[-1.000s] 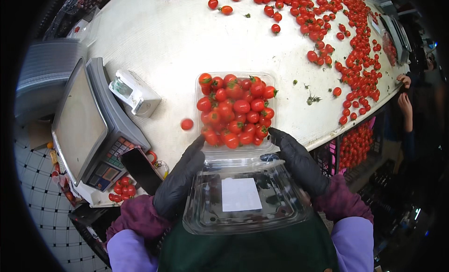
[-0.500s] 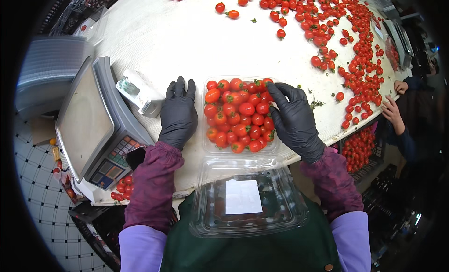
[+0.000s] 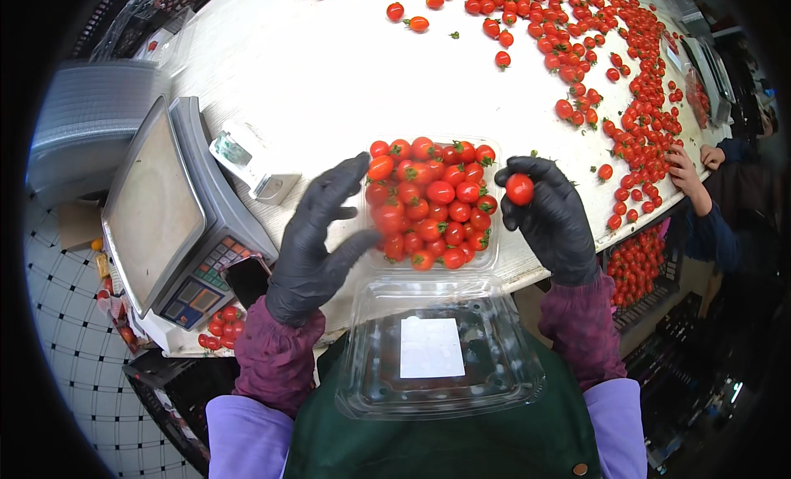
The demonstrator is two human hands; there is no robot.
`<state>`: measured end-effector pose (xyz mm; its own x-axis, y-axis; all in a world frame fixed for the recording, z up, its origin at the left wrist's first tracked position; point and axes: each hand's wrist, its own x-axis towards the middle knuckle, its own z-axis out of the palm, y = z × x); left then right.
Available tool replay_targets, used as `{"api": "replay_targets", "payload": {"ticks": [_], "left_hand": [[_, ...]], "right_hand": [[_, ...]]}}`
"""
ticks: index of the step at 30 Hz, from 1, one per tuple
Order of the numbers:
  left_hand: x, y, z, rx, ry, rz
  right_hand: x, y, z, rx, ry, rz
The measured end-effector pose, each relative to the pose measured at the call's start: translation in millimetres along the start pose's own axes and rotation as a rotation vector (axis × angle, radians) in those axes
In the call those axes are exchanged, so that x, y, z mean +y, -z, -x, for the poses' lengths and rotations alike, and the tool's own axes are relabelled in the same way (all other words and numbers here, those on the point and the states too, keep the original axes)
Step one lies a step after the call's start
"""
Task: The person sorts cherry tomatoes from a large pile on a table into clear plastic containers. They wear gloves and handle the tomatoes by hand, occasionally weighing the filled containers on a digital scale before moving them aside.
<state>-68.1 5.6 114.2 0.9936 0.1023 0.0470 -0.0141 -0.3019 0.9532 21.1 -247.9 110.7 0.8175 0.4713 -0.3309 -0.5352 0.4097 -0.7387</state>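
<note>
A clear plastic clamshell box (image 3: 493, 256) full of cherry tomatoes (image 3: 428, 203) sits on the table before me. Its hinged lid (image 3: 362, 380) hangs folded back toward my apron, with a white label (image 3: 432, 348) on it. My right hand (image 3: 556, 223), in a black glove, pinches a single cherry tomato (image 3: 520, 189) just right of the box. At the box's left side my gloved left hand (image 3: 317, 240) is open, fingers spread, the thumb and fingertips near the tomatoes and holding nothing.
A weighing scale (image 3: 156, 215) stands at left beside a small white device (image 3: 251, 162); stacked clear lids or boxes (image 3: 95, 133) lie behind. Loose cherry tomatoes (image 3: 651, 108) spread along the far right. Another person's hands (image 3: 688, 170) rest at the right edge, above a crate of tomatoes (image 3: 638, 269).
My right hand has lifted a cherry tomato and drawn right, off the box. My left hand has left the table and come to the box's left side, fingers spread.
</note>
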Motion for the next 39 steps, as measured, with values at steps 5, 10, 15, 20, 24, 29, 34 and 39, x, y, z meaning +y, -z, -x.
{"api": "replay_targets", "payload": {"ticks": [5,10,15,20,24,29,34,39], "left_hand": [[-17,12,20,-0.046,0.028,-0.191],[3,-6,14,-0.396,-0.093,-0.635],[0,-11,0,-0.458,-0.062,-0.818],[-6,-13,2,-0.446,-0.1,-0.828],[7,-10,2,-0.431,-0.136,-0.771],[17,-8,-1,-0.462,-0.186,-0.736],[12,-3,-3,-0.534,-0.049,-0.529],[7,-5,1,-0.541,-0.03,-0.55]], "right_hand": [[1,-11,12,0.092,-0.072,0.411],[14,-16,4,0.036,0.476,1.127],[15,-29,6,-0.052,0.668,1.458],[22,-34,22,-0.388,0.222,1.905],[30,-28,23,-0.48,0.317,1.911],[18,-17,23,-0.363,0.319,1.55],[5,-10,6,-0.106,0.431,1.417],[4,-43,-4,-0.105,0.433,1.569]]}}
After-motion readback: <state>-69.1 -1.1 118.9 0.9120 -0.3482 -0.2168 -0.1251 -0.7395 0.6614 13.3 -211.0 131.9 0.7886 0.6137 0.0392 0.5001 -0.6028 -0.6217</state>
